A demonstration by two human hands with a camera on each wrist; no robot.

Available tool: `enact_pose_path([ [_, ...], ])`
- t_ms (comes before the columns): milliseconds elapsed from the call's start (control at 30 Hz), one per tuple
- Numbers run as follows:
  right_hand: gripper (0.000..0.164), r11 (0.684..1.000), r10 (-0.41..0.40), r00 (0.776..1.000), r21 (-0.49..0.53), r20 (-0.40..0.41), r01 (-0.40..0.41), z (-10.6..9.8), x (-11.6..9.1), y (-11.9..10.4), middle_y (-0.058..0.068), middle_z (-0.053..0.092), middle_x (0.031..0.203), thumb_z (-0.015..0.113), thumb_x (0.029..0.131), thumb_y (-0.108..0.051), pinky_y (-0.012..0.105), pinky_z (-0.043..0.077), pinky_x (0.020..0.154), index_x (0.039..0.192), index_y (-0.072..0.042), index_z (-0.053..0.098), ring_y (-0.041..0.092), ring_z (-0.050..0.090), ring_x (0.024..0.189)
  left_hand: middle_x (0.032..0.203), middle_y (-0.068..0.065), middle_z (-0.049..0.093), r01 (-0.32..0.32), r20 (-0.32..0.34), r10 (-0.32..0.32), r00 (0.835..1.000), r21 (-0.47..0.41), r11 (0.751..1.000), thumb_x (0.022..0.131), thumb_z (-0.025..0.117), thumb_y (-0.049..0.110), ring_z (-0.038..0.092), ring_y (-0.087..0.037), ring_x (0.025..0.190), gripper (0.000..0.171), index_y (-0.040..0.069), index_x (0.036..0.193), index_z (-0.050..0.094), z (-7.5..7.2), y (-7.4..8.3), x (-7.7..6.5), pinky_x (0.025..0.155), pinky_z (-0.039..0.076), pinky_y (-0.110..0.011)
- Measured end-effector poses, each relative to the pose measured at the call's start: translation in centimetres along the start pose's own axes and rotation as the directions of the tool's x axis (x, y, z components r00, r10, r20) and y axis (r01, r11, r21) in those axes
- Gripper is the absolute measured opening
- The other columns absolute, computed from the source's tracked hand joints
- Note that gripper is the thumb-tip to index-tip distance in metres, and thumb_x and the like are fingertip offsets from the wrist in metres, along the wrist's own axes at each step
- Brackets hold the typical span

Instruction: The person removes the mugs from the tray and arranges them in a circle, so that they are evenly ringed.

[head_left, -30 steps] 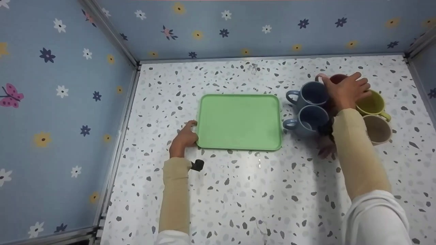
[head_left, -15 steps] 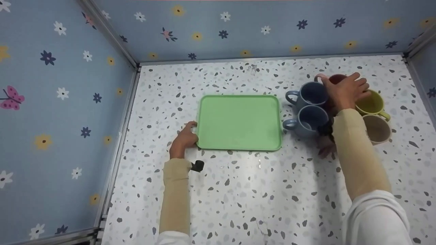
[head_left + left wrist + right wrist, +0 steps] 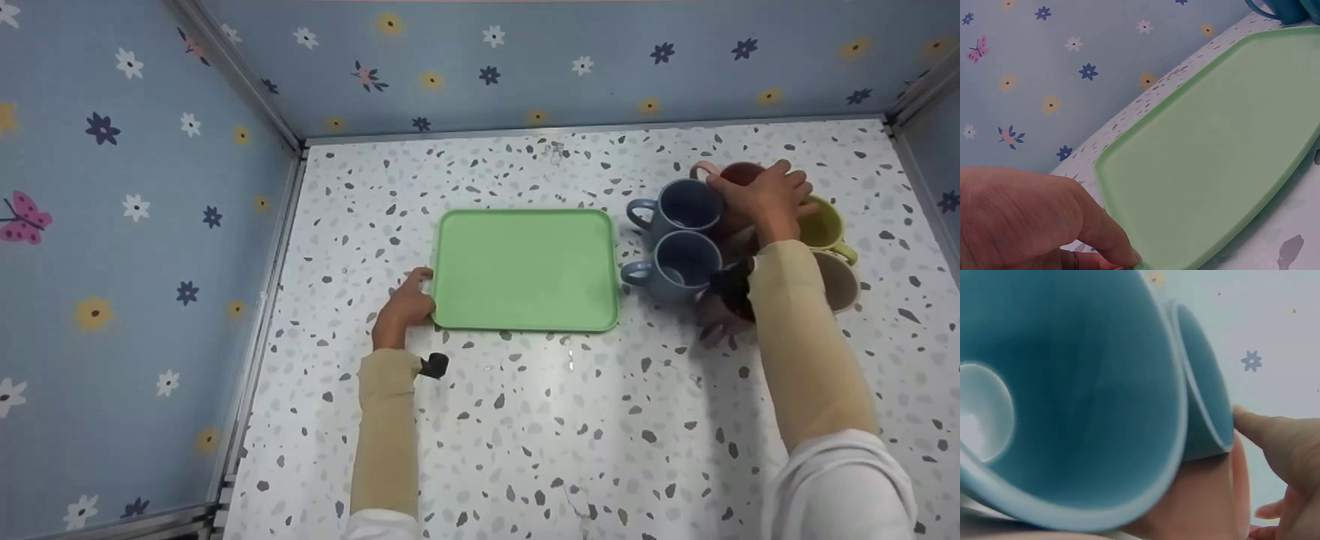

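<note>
My left hand [image 3: 406, 304] pinches the left rim of a green rectangular tray [image 3: 525, 270], which lies flat on the speckled table. In the left wrist view, the thumb and a finger meet at the tray's near corner. At the back right, my right hand [image 3: 769, 199] grips a reddish-pink mug [image 3: 739, 173] across its top, thumb on the left and fingers on the right. Two blue mugs [image 3: 688, 262] stand just left of that hand, handles pointing left. In the right wrist view a blue mug [image 3: 1089, 399] fills the foreground and hides much of the pink one.
Right of the hand stand a yellow-green mug [image 3: 825, 225] and a beige mug [image 3: 841, 281], partly covered by the forearm. Another pinkish mug [image 3: 720, 322] shows partly beneath the right wrist. Blue flowered walls [image 3: 450, 52] border the table at back and sides.
The right forearm and wrist have shifted slightly right, covering more of the beige mug and uncovering more of the front pinkish one. The left hand, tray and mugs look unmoved.
</note>
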State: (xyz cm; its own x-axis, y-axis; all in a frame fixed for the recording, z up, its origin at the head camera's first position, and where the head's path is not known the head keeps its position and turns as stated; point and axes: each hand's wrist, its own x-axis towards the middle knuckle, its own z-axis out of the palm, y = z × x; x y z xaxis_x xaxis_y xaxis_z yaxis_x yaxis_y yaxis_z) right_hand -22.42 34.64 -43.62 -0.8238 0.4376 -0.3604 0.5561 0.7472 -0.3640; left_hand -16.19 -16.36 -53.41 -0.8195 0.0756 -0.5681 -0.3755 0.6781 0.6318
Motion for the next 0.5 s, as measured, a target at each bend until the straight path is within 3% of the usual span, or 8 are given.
enact_pose_path([
  [300, 0.121, 0.996, -0.078, 0.990, -0.021, 0.121, 0.081, -1.5, -0.3, 0.8, 0.041, 0.008, 0.145, 0.057, 0.078, -0.069, 0.071, 0.010, 0.105, 0.147, 0.009, -0.006, 0.055, 0.008, 0.136, 0.146, -0.014, 0.038, 0.002, 0.003, -0.002, 1.000, 0.004, 1.000, 0.074, 0.041, 0.000, 0.039, -0.031, 0.122, 0.075, 0.019, 0.146, 0.031, 0.0, 0.0, -0.1, 0.103, 0.032, -0.042],
  [500, 0.120, 0.993, -0.112, 0.986, -0.015, 0.125, 0.115, -1.7, -0.4, 1.2, 0.041, 0.007, 0.146, 0.060, 0.080, -0.064, 0.071, 0.008, 0.105, 0.147, 0.009, -0.006, 0.055, 0.007, 0.136, 0.147, -0.013, 0.037, 0.015, 0.008, -0.015, 1.000, 0.002, 1.000, 0.075, 0.040, 0.000, 0.037, -0.031, 0.122, 0.074, 0.019, 0.146, 0.030, 0.0, 0.1, -0.1, 0.102, 0.031, -0.043],
])
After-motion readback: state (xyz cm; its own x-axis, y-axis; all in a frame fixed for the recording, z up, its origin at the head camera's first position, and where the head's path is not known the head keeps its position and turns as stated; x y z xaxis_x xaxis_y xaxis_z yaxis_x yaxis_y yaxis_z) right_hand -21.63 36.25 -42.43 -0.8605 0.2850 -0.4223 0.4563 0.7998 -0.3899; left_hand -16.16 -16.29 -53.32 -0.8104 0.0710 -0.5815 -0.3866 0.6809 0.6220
